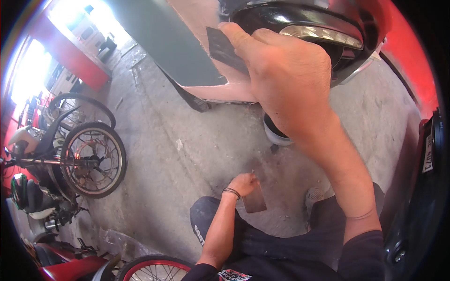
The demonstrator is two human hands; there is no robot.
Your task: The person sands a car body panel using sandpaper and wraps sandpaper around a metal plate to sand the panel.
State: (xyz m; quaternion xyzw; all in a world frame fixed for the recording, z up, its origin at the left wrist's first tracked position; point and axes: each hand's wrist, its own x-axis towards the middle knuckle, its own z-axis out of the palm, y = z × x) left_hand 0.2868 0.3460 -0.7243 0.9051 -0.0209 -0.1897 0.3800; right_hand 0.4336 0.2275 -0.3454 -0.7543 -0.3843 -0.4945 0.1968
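The step in hand looks like working a dark flat blade over the pinkish band that borders the grey panel. The right grip is clamped on that blade, thumb along its upper end and the other fingers curled, just beside the black housing with its clear lamp. The blade lies over the band in this view, though whether its whole edge touches the surface I cannot tell. Lower down, near the person's knee, the left grip is closed on a thin flat plate, held well apart from the panel and above the concrete floor; whether any paste sits on it is too unclear to say. If the stroke carries on, the next move would call for a flat, even pressure along the band, with the knuckles clear of the housing and the plate held level within easy reach
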